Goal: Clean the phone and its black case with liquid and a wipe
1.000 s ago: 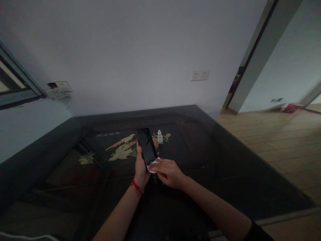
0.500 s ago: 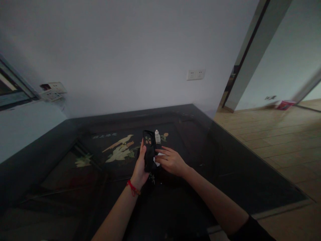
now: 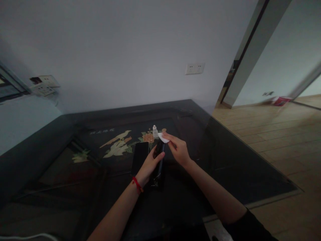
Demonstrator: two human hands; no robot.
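Observation:
My left hand is closed around a black phone case, held edge-on just above the dark table. My right hand pinches a small white wipe at the upper end of the case. A flat black phone lies on the table immediately left of my left hand. A small white dropper bottle stands just beyond the wipe. A red string is tied round my left wrist.
The dark glass-topped table has an inlaid bird-and-flower picture. White wall with a socket behind. Wooden floor and a doorway lie to the right; a red box sits on the far floor.
The black item was held upright with the wipe at its lower end. Now my left hand has turned and lowered it, and my right hand has moved the wipe up to its far end.

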